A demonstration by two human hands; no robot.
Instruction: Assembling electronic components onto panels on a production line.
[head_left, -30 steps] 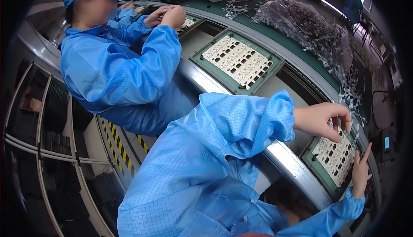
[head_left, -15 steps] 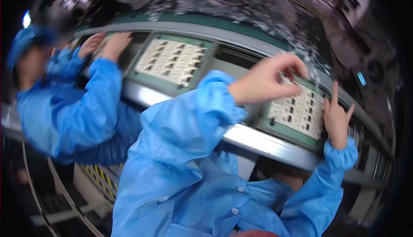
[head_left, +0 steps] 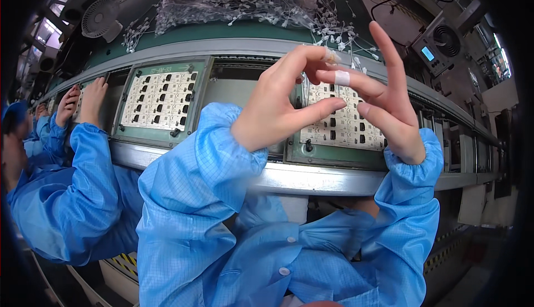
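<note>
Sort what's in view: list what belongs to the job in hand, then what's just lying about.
Job in hand:
- White board in its green frame
- Left hand and right hand, raised over it
- Probably the wires, heaped beyond

Seemingly just lying about:
- Fan, upper left
- Box with a lit screen, upper right

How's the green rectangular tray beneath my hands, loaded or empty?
Loaded: white rectangular circuit boards lie in the tray; left hand and right hand hide some.
</note>
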